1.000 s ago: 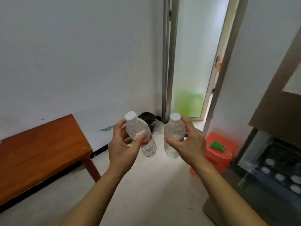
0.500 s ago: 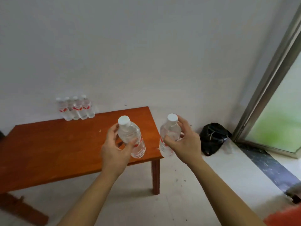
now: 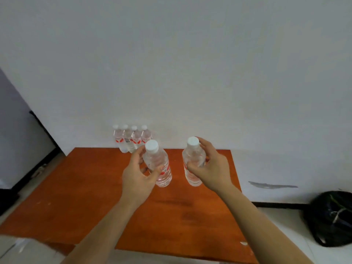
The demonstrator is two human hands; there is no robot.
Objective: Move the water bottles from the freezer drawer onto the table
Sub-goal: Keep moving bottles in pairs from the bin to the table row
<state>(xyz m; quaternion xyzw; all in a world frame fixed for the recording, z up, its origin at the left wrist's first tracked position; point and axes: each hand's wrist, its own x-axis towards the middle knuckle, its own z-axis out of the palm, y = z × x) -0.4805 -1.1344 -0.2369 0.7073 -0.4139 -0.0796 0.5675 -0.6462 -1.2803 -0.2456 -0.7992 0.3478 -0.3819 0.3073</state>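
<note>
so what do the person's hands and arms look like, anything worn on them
Nothing worn that shows. The left hand and the right hand have no gloves, and no ring, watch or bracelet is visible. The left forearm and the right forearm run uncovered to the bottom edge, so no sleeve is in view.

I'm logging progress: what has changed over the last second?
The person turned left to the table; the left bottle and right bottle now hang over it. Same grips: left hand and right hand each round its bottle; nothing let go. The four bottles at the table's back stayed put.
</note>
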